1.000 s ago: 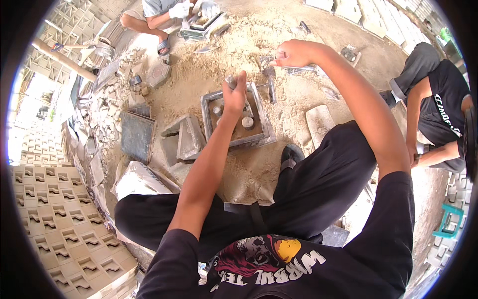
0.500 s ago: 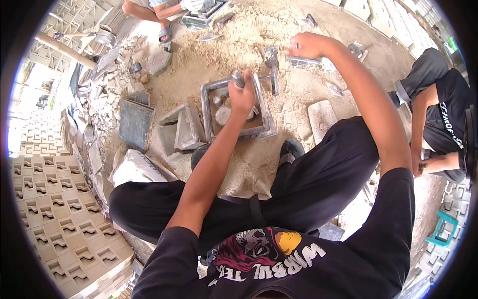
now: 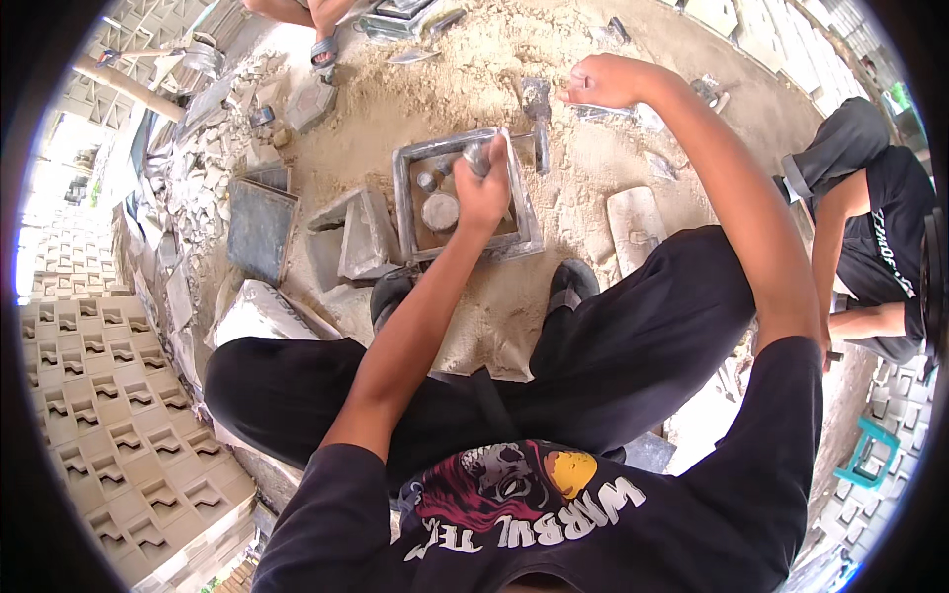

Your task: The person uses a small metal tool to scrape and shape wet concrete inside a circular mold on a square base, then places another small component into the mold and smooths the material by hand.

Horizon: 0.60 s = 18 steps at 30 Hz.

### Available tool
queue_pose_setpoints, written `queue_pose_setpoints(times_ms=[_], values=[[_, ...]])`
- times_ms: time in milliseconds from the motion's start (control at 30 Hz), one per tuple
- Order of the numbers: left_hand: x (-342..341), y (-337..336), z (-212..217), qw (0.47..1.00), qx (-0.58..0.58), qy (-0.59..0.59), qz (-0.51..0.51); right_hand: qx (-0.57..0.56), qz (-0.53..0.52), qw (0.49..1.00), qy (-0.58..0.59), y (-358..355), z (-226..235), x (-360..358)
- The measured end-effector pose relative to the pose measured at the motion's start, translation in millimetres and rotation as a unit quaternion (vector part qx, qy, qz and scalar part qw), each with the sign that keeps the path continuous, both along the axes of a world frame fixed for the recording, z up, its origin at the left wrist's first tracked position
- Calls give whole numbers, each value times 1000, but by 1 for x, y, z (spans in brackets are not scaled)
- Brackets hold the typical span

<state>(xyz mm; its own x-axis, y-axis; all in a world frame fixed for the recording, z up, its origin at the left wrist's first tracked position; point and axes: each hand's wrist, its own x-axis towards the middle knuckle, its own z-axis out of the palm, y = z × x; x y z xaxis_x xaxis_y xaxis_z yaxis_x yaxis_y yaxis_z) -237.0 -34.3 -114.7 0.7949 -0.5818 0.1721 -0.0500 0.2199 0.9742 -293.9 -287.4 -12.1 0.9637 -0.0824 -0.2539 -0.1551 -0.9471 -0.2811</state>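
Note:
My left hand (image 3: 482, 193) is closed around a grey, round-ended rod (image 3: 476, 158), held over a square grey mould frame (image 3: 403, 212) on the sandy ground. Inside the frame lie a pale round disc-like piece (image 3: 440, 211) and a small grey cylinder (image 3: 427, 181); my hand and forearm cover part of the inside. Farther right, my right hand (image 3: 611, 81) is curled shut in the air; what it holds, if anything, is hidden. Below it lies a flat grey object (image 3: 601, 113). Between my hands, a flat-bladed scraper (image 3: 537, 99) rests on the sand.
Left of the frame stand a hollow concrete block (image 3: 361, 237) and a dark square plate (image 3: 262, 229). A pale oblong slab (image 3: 636, 225) lies to the right. Rubble (image 3: 208, 188) and stacked patterned blocks (image 3: 129, 395) line the left. Another person (image 3: 880, 227) sits at right; a second person's leg (image 3: 321, 20) shows at top.
The whole view has shifted slightly, with the ground things a little higher in the picture. Both my hands stay closed in nearly the same places. The far person's gloved hand has left the view.

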Motion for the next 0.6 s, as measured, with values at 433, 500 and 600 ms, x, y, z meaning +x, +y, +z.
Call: queue_pose_setpoints(times_ms=[433,500,600], values=[[-11,17,-8,991,46,-18,-122,7,-27,1000,-6,12,10,3],[-16,30,-5,986,78,-26,-142,-3,-9,1000,15,23,8,5],[2,30,-7,959,128,-22,-252,-5,-7,1000,-3,24,22,9]])
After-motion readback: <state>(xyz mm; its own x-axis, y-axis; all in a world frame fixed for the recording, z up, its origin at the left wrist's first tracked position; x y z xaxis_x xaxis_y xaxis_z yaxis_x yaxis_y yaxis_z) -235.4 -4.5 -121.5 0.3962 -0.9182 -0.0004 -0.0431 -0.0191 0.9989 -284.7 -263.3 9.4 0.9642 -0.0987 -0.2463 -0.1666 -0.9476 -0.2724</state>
